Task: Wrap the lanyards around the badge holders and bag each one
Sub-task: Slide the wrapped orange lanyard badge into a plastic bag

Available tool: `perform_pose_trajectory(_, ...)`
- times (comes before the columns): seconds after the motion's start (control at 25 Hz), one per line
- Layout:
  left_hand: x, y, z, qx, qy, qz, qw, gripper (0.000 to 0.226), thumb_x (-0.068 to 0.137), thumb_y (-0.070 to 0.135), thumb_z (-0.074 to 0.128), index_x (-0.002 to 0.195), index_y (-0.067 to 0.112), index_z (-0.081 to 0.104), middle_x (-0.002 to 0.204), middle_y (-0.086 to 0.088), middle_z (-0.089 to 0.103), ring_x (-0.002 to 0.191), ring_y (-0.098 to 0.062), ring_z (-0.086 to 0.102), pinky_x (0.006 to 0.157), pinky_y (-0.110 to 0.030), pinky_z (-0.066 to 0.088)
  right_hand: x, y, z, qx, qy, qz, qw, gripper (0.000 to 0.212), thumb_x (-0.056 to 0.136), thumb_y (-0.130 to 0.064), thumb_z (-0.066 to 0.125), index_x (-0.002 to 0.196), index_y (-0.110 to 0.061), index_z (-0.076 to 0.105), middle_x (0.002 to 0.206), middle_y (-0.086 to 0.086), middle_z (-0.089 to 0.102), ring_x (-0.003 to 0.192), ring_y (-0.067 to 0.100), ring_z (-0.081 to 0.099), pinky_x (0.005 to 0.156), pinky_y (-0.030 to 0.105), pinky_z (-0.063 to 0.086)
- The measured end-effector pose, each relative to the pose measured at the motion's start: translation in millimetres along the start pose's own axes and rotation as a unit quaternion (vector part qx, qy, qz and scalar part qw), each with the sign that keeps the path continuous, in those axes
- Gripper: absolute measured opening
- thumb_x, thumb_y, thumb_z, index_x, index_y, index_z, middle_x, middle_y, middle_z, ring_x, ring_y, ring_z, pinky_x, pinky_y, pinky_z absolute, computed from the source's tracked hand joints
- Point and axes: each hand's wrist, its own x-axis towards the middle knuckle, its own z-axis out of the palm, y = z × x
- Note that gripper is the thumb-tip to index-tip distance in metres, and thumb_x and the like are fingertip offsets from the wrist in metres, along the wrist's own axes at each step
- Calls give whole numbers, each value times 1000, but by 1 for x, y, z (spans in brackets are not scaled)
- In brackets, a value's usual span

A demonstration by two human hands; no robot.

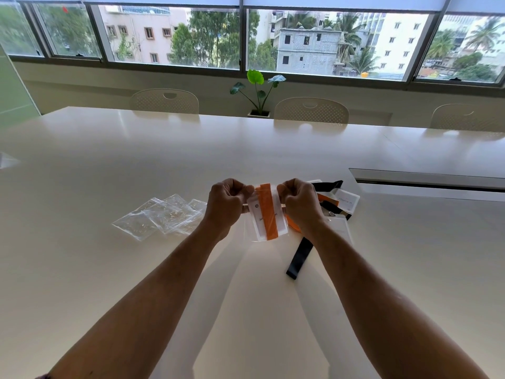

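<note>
Between my hands hangs a clear plastic bag (284, 228), held above the table, with a white badge holder (258, 217) inside it. An orange lanyard (269, 212) is wound around that holder. My left hand (225, 205) pinches the bag's top left corner. My right hand (299, 202) pinches its top right corner. Several empty clear bags (161, 216) lie on the table to the left of my left hand. Behind my right hand lies a heap of other badge holders (347, 199) with black lanyards (302, 254) and an orange one, partly hidden by my wrist.
The long white table (109, 165) runs far ahead. A cable slot (426, 181) is set into it at the right. Three white chairs and a small potted plant (258, 91) stand at the far edge under the windows.
</note>
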Motion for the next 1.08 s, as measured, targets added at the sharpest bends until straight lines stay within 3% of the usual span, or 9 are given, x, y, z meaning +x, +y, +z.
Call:
perform_pose_trajectory(0.16,-4,1,-10,-50,8,-26,998,14,90,12,65,80,5,58,83,-10,71,76,-20,73,61,-33,60,-6,1,2,106,-32,10,994,10,93,-8,62,84,-11,66,77,3,70,71,15,71,56,28,58)
perform_pose_trajectory(0.24,-7,0,-17,-52,1,-35,998,14,90,11,65,80,4,58,81,-11,71,75,-21,74,60,-33,60,-9,3,2,132,-54,14,990,8,92,-10,64,84,-8,67,70,-2,72,65,11,71,53,24,56)
perform_pose_trajectory(0.52,-17,-6,-56,-59,-24,-88,994,16,91,17,64,81,7,58,79,-8,73,79,-26,73,61,-40,60,-11,-2,28,152,-120,57,979,15,94,-15,62,82,-8,67,71,1,73,68,17,72,56,26,57)
perform_pose_trajectory(0.76,-31,-16,-102,-8,66,-94,993,13,94,21,61,86,11,60,82,-8,67,73,-22,69,61,-40,59,-15,2,64,230,-236,117,937,27,100,-23,51,96,-2,67,89,13,75,80,28,75,60,37,61)
perform_pose_trajectory(0.84,-35,-19,-123,37,91,-95,991,11,95,22,60,88,13,62,83,-6,66,75,-21,67,57,-37,58,-17,9,80,177,-223,87,955,23,99,-22,55,90,-5,68,90,17,72,79,24,74,65,39,62)
perform_pose_trajectory(0.92,-40,-21,-145,94,104,-100,985,10,95,23,61,87,16,63,82,-3,64,74,-18,64,51,-30,54,-18,22,92,8,-173,-5,985,12,94,-20,63,90,-12,71,93,13,73,83,21,71,74,35,58)
perform_pose_trajectory(1.0,-43,-24,-169,164,126,-106,973,11,94,26,62,85,20,63,81,0,63,72,-15,61,53,-28,52,-22,33,95,-145,-125,-89,978,18,91,-28,66,104,-18,73,104,5,75,93,19,69,78,26,49)
perform_pose_trajectory(1.08,-46,-29,-191,228,152,-113,955,12,93,27,63,83,20,63,78,2,62,71,-15,57,60,-27,48,-25,43,97,-220,-116,-119,961,32,92,-35,64,120,-20,67,121,4,69,105,25,65,83,29,46)
